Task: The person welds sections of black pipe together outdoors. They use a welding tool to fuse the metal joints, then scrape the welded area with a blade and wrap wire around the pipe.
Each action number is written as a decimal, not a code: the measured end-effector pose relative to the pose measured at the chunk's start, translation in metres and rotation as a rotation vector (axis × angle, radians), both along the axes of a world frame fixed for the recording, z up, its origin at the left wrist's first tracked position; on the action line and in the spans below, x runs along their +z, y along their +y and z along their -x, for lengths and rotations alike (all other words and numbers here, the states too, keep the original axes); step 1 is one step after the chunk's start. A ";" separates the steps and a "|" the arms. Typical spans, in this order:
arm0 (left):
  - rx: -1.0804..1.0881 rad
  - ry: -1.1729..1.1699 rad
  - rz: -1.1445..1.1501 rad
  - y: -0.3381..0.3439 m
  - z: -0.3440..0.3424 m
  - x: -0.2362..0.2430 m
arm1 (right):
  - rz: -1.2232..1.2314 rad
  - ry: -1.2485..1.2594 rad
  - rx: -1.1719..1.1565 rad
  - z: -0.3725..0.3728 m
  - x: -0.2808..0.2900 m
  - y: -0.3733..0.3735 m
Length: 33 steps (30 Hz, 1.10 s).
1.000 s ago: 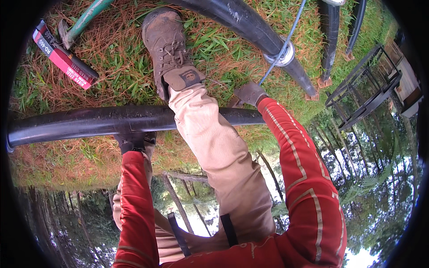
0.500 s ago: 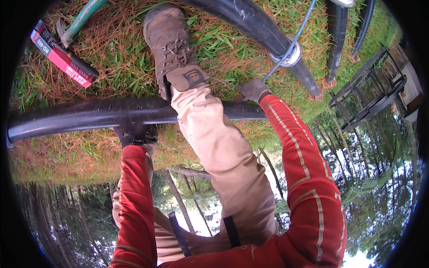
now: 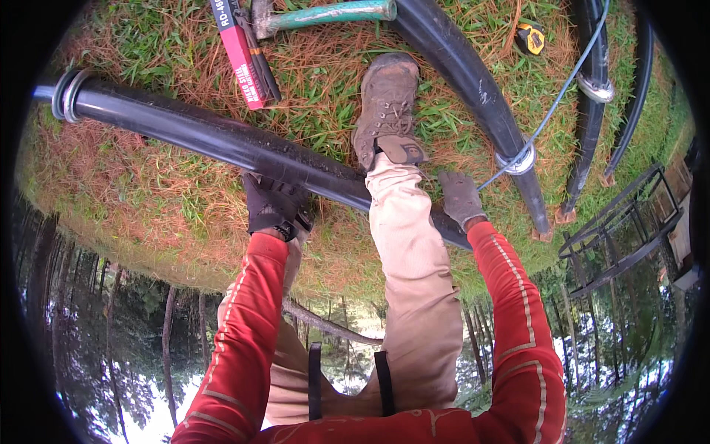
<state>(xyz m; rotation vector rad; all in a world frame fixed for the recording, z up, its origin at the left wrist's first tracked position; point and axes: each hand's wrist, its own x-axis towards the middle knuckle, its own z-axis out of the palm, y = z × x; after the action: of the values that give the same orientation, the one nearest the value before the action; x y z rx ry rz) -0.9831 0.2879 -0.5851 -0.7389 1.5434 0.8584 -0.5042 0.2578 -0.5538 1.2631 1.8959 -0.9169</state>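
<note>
While the black pipe [image 3: 185, 129] lies slantwise on the grass [image 3: 163, 185], crossed by a trouser leg [image 3: 410, 244], left hand [image 3: 274, 204] is against its near edge, partly hidden, can't tell if gripping; right hand [image 3: 460, 197] at its right-hand stretch, closure also unclear. Red box [image 3: 240, 65] and green-handled hammer [image 3: 333, 15] lie beyond; tape measure [image 3: 531, 39] farther right.

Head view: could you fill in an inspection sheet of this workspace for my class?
Surface: grass strewn with brown needles.
Job's things: black pipe, metal ring near its left end.
Clutter: green-handled hammer, red-and-black box, yellow-and-black tape measure.
Left hand: dark-gloved, at the pipe's lower edge.
Right hand: grey-gloved, near the pipe; grip unclear.
Cables: thin blue-grey line crossing a second black pipe; cable or rod, unclear.
Surroundings: trees, black metal frame.
</note>
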 end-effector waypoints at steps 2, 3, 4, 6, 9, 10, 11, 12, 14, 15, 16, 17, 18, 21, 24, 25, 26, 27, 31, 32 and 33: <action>-0.004 -0.105 0.102 0.008 0.020 0.016 | -0.018 -0.033 -0.096 0.025 0.004 0.034; 0.042 -0.184 0.024 0.010 0.034 0.023 | -0.076 -0.019 -0.307 0.042 0.004 0.049; 0.046 -0.205 -0.081 0.011 0.046 0.027 | -0.075 -0.070 -0.535 0.058 0.004 0.067; -0.138 -0.031 -0.019 0.008 0.067 0.034 | -0.145 0.043 -0.667 0.087 0.004 0.105; -0.215 0.066 0.039 0.000 0.105 0.041 | -0.289 0.220 -0.374 0.127 -0.006 0.165; -0.317 0.161 0.075 -0.004 0.114 0.043 | -0.262 0.189 -0.351 0.138 -0.005 0.177; -0.291 0.158 0.071 -0.011 0.122 0.048 | -0.280 0.150 -0.123 0.148 -0.004 0.186; -0.365 0.223 0.057 -0.018 0.129 0.053 | -0.316 0.118 0.106 0.156 -0.003 0.196; -0.488 0.356 0.079 -0.035 0.134 0.064 | -0.263 0.080 0.158 0.168 0.005 0.209; -0.498 0.342 0.077 -0.042 0.136 0.070 | -0.193 0.020 0.204 0.173 0.010 0.217; -0.473 0.344 0.075 -0.048 0.134 0.074 | -0.111 -0.048 0.246 0.177 0.015 0.224; -0.420 0.330 0.126 -0.052 0.132 0.081 | -0.134 0.001 0.292 0.181 0.022 0.232; -0.367 0.308 0.217 -0.053 0.131 0.084 | -0.141 0.003 0.309 0.187 0.026 0.243; -0.099 0.252 0.090 -0.044 0.122 0.093 | -0.074 0.037 0.390 0.220 0.029 0.274; 0.000 0.216 0.018 -0.017 0.110 0.087 | -0.201 0.194 0.235 0.261 0.014 0.303; -0.041 0.230 0.013 -0.007 0.106 0.083 | -0.223 0.254 0.157 0.273 0.009 0.311; -0.091 0.254 0.017 0.001 0.102 0.079 | -0.258 0.345 0.072 0.283 0.005 0.315; -0.118 0.280 0.020 0.010 0.097 0.071 | -0.218 0.337 -0.054 0.291 0.002 0.317; -0.030 0.258 0.038 0.031 0.084 0.034 | 0.018 0.226 -0.496 0.311 -0.004 0.303; 0.040 0.200 0.026 0.033 0.082 0.024 | 0.052 0.188 -0.493 0.313 -0.005 0.294; 0.101 0.140 -0.038 0.035 0.080 0.012 | 0.116 0.196 -0.531 0.314 -0.007 0.284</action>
<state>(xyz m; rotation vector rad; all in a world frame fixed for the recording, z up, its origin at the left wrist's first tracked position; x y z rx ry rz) -1.0635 0.3227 -0.5727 -0.7473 1.6190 1.0300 -0.8179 0.5418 -0.5605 1.6928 1.6396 -1.4449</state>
